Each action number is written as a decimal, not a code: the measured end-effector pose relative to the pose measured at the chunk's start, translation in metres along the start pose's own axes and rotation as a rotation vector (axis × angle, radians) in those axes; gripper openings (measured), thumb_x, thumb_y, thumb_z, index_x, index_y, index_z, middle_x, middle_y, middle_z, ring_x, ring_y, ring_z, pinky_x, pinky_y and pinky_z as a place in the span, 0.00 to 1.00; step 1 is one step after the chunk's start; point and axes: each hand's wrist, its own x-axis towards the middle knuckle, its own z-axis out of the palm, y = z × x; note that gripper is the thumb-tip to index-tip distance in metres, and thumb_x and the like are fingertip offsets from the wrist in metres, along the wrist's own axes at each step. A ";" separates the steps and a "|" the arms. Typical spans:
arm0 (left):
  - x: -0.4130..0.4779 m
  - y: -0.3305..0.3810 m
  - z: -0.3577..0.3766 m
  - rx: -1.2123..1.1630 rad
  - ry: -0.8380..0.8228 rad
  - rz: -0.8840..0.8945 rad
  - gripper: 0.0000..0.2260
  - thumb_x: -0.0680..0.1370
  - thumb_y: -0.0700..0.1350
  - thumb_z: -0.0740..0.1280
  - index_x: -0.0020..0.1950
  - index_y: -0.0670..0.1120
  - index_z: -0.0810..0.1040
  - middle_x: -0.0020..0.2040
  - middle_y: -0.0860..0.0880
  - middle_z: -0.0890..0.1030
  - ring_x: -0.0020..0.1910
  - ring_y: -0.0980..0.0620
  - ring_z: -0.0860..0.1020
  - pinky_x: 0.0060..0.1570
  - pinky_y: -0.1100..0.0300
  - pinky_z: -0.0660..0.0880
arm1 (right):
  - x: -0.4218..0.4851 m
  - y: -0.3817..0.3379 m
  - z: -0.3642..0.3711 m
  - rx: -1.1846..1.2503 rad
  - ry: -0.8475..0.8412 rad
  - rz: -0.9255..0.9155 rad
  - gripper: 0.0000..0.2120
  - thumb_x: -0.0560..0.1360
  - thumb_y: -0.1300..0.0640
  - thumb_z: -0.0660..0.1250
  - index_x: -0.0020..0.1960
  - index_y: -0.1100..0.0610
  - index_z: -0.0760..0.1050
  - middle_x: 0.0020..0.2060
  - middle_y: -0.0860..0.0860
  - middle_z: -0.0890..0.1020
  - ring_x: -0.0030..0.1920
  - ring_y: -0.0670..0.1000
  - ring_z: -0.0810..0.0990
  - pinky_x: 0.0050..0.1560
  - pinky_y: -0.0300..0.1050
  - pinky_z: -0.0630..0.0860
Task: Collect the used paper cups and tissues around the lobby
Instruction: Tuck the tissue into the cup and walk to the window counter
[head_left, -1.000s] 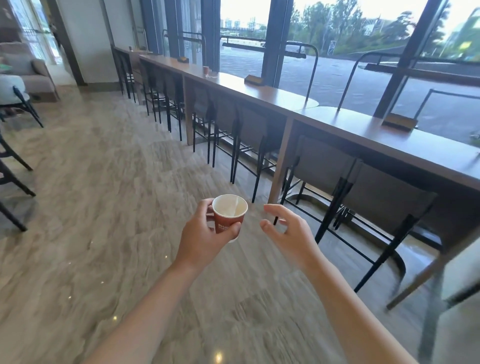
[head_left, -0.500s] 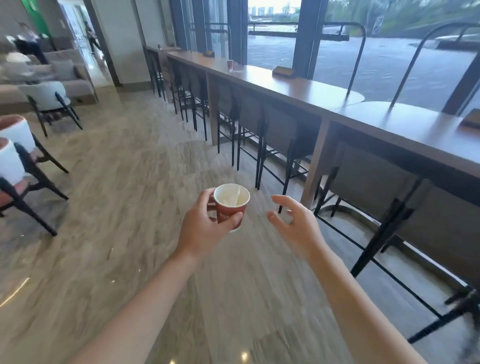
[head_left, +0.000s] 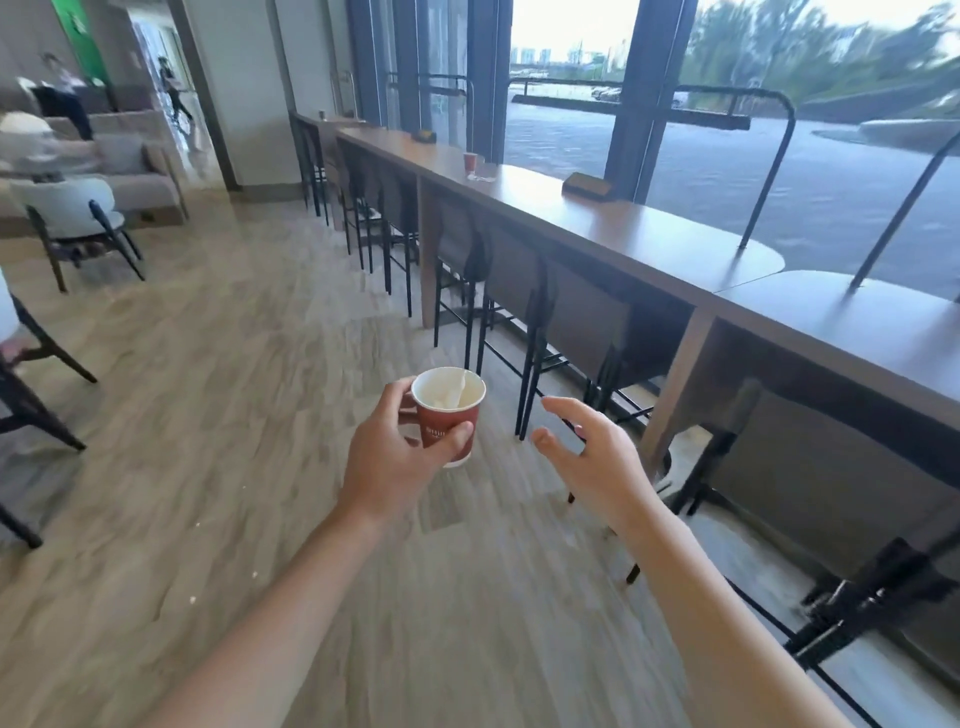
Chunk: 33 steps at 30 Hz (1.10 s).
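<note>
My left hand (head_left: 395, 462) grips a red paper cup (head_left: 449, 415) upright in front of me; something white, perhaps a tissue, lies inside it. Just to the right, my right hand (head_left: 597, 457) hovers with fingers spread and nothing in it. Far down the long wooden counter (head_left: 649, 234) stands a second red paper cup (head_left: 469, 162), with a crumpled white tissue (head_left: 480, 178) beside it on the countertop.
Black-legged bar stools (head_left: 524, 291) line the counter along the window wall on my right. Lounge chairs (head_left: 72, 218) and a sofa (head_left: 135, 176) stand on the left. Two people are in the far background by the doorway. Open marble floor stretches ahead.
The view has advanced along the counter and swung left; the far cup and tissue appear closer. My hands keep the same pose, left still gripping the cup.
</note>
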 end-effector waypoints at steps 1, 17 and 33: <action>0.025 -0.004 0.004 -0.004 -0.010 0.005 0.27 0.64 0.61 0.77 0.61 0.58 0.76 0.55 0.60 0.82 0.54 0.62 0.81 0.48 0.58 0.82 | 0.021 -0.002 0.002 -0.011 0.011 0.008 0.22 0.77 0.43 0.67 0.69 0.43 0.72 0.66 0.42 0.77 0.65 0.45 0.74 0.63 0.42 0.71; 0.321 -0.028 0.146 -0.043 -0.142 0.106 0.24 0.71 0.53 0.80 0.63 0.58 0.74 0.56 0.62 0.80 0.56 0.64 0.79 0.46 0.66 0.79 | 0.305 0.068 -0.024 -0.015 0.182 0.102 0.20 0.78 0.45 0.66 0.70 0.45 0.72 0.66 0.41 0.76 0.67 0.47 0.73 0.64 0.43 0.69; 0.366 0.089 0.423 -0.340 -1.002 0.402 0.27 0.70 0.51 0.81 0.62 0.62 0.71 0.52 0.61 0.82 0.46 0.56 0.83 0.44 0.64 0.75 | 0.221 0.167 -0.189 -0.226 0.896 0.629 0.21 0.77 0.43 0.66 0.68 0.48 0.75 0.64 0.42 0.79 0.65 0.43 0.76 0.68 0.50 0.73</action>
